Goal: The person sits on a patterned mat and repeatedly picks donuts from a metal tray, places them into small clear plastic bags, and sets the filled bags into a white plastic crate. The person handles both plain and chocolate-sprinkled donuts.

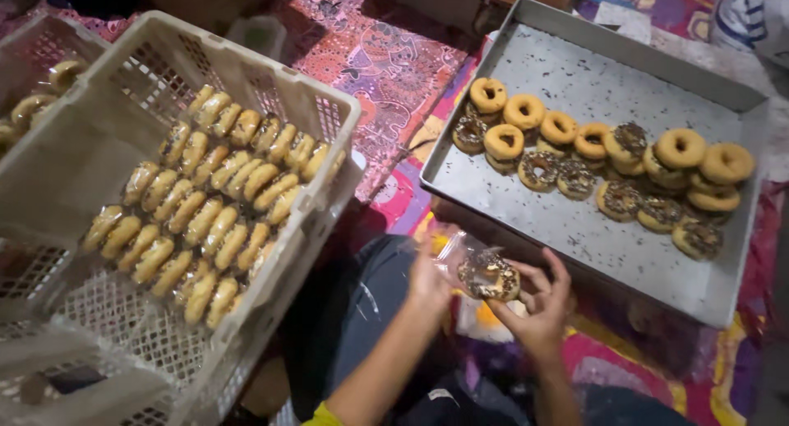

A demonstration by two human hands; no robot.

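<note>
A sprinkle-topped doughnut (488, 276) sits half inside a clear plastic bag (457, 254), low in the middle of the head view. My right hand (538, 307) cups the doughnut from below and the right. My left hand (427, 280) pinches the bag's open edge on the left. Just above them lies a large grey metal tray (575, 229) holding several doughnuts (592, 159), some plain, some with dark sprinkles. To the left stands a tilted white plastic crate (131, 105) with rows of bagged doughnuts (209, 204) packed on edge.
A second white crate (33, 56) with a few doughnuts stands at the far left. A patterned pink and red cloth (386, 64) covers the floor between crate and tray. My legs in dark trousers (370, 303) lie below the hands.
</note>
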